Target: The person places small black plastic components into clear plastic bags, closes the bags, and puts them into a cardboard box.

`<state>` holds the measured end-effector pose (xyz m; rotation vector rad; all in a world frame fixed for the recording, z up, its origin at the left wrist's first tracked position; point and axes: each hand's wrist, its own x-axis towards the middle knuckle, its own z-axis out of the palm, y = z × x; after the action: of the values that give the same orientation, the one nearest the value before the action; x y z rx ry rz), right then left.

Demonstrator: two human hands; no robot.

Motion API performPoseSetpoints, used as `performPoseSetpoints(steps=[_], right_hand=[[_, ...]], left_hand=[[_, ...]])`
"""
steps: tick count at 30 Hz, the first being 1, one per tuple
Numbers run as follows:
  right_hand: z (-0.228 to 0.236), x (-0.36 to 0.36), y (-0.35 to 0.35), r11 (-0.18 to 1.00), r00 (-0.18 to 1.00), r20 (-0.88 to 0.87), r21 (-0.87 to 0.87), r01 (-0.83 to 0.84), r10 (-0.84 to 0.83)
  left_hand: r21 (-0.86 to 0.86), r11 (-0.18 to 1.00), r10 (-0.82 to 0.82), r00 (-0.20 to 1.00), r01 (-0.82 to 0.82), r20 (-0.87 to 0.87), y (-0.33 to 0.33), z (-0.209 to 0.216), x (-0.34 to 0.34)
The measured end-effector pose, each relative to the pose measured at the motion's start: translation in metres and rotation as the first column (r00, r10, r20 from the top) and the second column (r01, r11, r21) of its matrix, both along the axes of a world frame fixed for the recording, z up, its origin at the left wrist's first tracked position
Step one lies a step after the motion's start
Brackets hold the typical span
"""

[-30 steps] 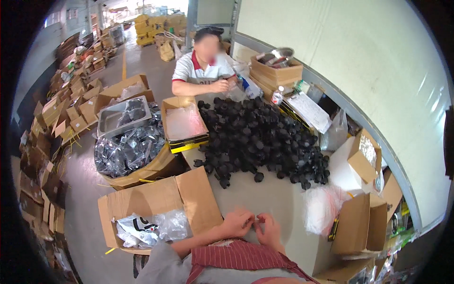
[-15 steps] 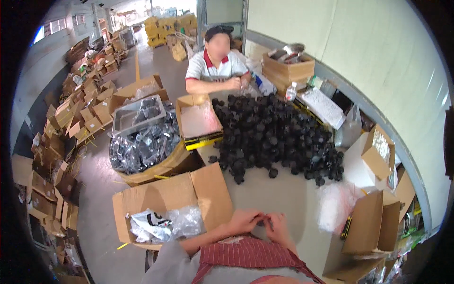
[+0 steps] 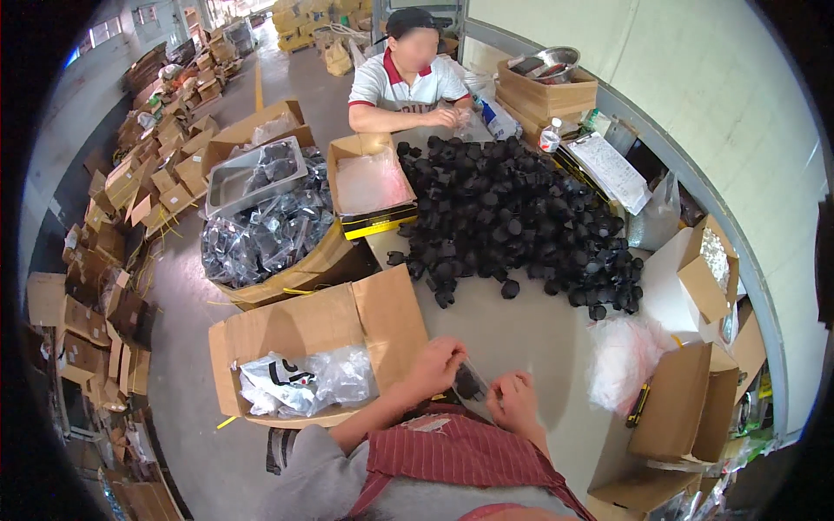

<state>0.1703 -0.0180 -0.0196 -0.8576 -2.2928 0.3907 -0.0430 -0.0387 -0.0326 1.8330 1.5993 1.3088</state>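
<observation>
Close to my body at the table's near edge, a small clear plastic bag (image 3: 472,383) with a dark part inside spans the gap between my hands. My left hand (image 3: 437,365) is closed, pinching the bag's upper left corner. My right hand (image 3: 514,401) has its fingers curled at the bag's right edge; its fingertips are partly hidden. Beyond them spreads a large heap of black plastic parts (image 3: 521,217). Left of my hands, an open cardboard box (image 3: 295,334) holds crumpled clear and white plastic bags (image 3: 339,375).
Across the table (image 3: 486,326) a co-worker (image 3: 408,82) sits, hands at a clear bag. A box of clear bags (image 3: 373,182), a metal tray (image 3: 228,193) and a carton of bagged parts (image 3: 269,247) stand left. Clear bags (image 3: 624,360) and an open carton (image 3: 682,404) are at right.
My hands have moved apart, the left one up and away from my body, and the bag with the dark part now shows between them. The view has tilted slightly downward.
</observation>
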Motion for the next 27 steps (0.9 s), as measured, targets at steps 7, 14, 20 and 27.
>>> performPoseSetpoints(steps=[7, 14, 20, 27], right_hand=[[-0.018, 0.015, -0.001, 0.996, 0.999, -0.037, -0.084, -0.017, 0.014], [-0.011, 0.03, -0.025, 0.678, 0.947, -0.169, -0.732, 0.065, -0.273], [-0.042, 0.036, -0.019, -0.1, 0.522, -0.403, -0.713, -0.694, -0.752], [-0.084, 0.068, -0.011, 0.274, -0.029, -0.463, -0.47, -0.839, -0.886]], left_hand=[[-0.225, 0.973, 0.094, 0.971, -0.044, 0.218, 0.005, 0.01, -0.003], [-0.309, 0.938, 0.034, 0.845, 0.157, 0.534, 0.018, 0.006, 0.012], [-0.18, 0.828, -0.344, 0.735, 0.53, 0.584, 0.034, 0.054, 0.049], [0.042, 0.668, -0.709, 0.618, 0.743, 0.34, 0.043, 0.045, 0.059]])
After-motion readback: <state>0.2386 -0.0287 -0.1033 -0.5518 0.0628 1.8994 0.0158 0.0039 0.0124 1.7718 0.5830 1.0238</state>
